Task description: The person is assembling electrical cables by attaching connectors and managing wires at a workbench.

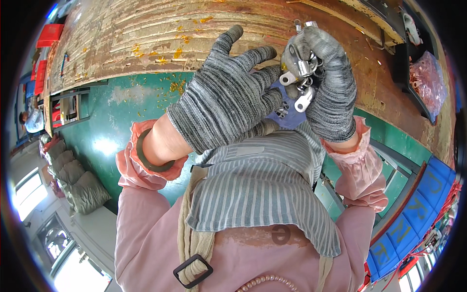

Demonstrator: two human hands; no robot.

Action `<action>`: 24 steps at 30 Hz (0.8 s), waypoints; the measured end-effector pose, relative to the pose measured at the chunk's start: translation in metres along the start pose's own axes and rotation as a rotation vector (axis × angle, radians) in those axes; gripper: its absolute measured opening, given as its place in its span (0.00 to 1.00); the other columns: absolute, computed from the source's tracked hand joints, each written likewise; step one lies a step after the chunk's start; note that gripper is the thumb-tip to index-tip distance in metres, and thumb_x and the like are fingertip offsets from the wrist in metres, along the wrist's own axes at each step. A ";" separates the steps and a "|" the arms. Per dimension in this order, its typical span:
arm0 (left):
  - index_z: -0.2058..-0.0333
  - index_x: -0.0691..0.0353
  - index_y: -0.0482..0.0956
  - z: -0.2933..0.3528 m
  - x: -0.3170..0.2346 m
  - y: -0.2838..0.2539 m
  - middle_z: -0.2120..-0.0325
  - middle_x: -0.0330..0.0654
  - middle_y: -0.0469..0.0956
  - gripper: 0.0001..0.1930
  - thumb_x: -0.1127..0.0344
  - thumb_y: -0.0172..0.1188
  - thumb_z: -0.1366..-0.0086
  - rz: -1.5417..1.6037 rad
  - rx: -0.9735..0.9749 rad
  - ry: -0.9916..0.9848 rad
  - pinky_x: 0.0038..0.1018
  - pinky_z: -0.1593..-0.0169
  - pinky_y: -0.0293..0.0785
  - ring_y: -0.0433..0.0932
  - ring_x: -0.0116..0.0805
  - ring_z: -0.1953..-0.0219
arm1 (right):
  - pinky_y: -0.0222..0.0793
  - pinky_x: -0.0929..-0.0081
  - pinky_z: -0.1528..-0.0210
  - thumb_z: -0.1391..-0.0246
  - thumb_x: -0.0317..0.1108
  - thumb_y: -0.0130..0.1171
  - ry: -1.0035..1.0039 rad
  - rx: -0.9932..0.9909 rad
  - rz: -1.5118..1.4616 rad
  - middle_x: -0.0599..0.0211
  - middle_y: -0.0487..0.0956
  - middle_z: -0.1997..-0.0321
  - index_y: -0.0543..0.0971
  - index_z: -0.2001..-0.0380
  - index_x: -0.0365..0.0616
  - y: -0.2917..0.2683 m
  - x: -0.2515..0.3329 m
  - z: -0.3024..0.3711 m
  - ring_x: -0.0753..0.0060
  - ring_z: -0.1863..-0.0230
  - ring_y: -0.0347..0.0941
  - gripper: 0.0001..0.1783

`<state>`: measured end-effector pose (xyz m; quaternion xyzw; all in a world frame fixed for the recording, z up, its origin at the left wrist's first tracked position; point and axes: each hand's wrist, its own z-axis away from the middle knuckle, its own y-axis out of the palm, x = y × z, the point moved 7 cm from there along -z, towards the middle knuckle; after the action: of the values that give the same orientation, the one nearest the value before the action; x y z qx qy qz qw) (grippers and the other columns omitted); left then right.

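Observation:
My left hand (pixel 226 92), in a grey-and-black striped knitted glove, stretches to the right over my lap with its fingers spread. Nothing shows in its grasp. My right hand (pixel 333 80), gloved alike, is curled round a bunch of small shiny metal fittings (pixel 302 68). Some of these have flat, rounded ends with a hole and hang below the fingers. Beneath them, a bluish plastic sheet or bag (pixel 293 117) lies in my lap, with a few small metal pieces (pixel 281 111) beside my left fingertips. The left glove partly hides these.
A worn wooden bench (pixel 146 41) with yellow scraps runs along the far side. At the right stand a dark tray with a plastic bag of coppery parts (pixel 428 80) and blue crates (pixel 408 219). Stuffed sacks (pixel 80 180) rest on the green floor (pixel 104 146) at left.

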<state>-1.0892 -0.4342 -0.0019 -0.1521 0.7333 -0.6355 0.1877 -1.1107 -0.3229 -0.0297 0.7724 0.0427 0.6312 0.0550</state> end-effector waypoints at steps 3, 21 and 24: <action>0.62 0.46 0.77 0.001 0.001 0.002 0.58 0.35 0.74 0.23 0.44 0.59 0.57 -0.004 0.010 0.002 0.55 0.42 0.48 0.67 0.40 0.48 | 0.65 0.80 0.76 0.45 0.45 0.47 0.153 -0.012 -0.187 0.68 0.70 0.74 0.70 0.73 0.42 0.001 -0.009 -0.001 0.78 0.73 0.67 0.16; 0.64 0.48 0.78 0.003 0.002 0.002 0.58 0.34 0.74 0.21 0.48 0.60 0.59 0.069 -0.089 0.008 0.54 0.43 0.51 0.68 0.38 0.50 | 0.55 0.82 0.77 0.43 0.41 0.45 0.138 0.227 -0.347 0.74 0.64 0.84 0.69 0.80 0.42 0.012 -0.006 0.001 0.80 0.82 0.59 0.16; 0.63 0.47 0.78 0.004 0.002 0.001 0.58 0.34 0.74 0.22 0.48 0.60 0.58 0.069 -0.077 0.021 0.54 0.43 0.50 0.68 0.38 0.50 | 0.55 0.81 0.77 0.43 0.41 0.45 0.168 0.253 -0.355 0.74 0.63 0.84 0.67 0.81 0.43 0.012 -0.008 -0.001 0.79 0.82 0.59 0.16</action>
<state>-1.0893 -0.4386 -0.0040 -0.1272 0.7639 -0.6016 0.1959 -1.1135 -0.3362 -0.0358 0.6983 0.2612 0.6634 0.0642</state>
